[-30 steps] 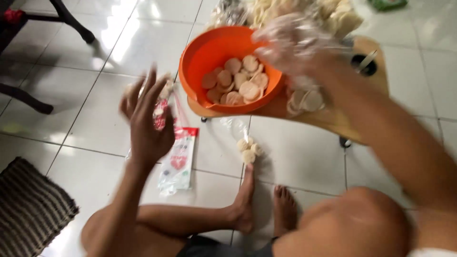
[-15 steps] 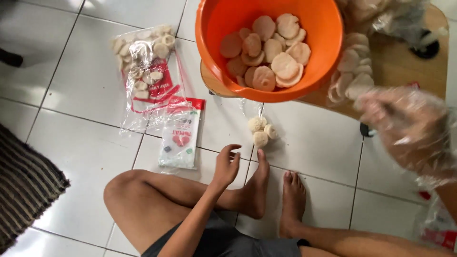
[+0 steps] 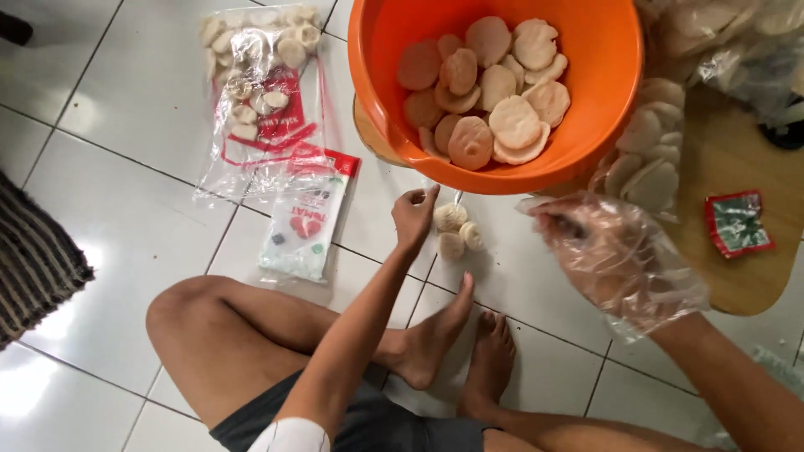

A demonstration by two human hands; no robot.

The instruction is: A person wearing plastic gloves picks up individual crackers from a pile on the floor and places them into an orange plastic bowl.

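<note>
Three crackers (image 3: 457, 232) by open bare left hand (image 3: 414, 216); gloved right hand (image 3: 615, 261) hangs empty; tilted orange bowl (image 3: 586, 151) might spill

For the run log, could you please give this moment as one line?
left hand: bare, reaching to crackers on floor | right hand: plastic-gloved, empty, beside orange bowl | bowl: round crackers

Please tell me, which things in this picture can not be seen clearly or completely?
- Head view, orange bowl: its top is cut off by the picture's edge.
- Right hand: a loose clear plastic glove blurs the fingers; whether it holds anything is unclear.
- Bag of crackers: glare and crumpled plastic hide part of its contents.
- Low wooden table: partly under the bowl.
</note>
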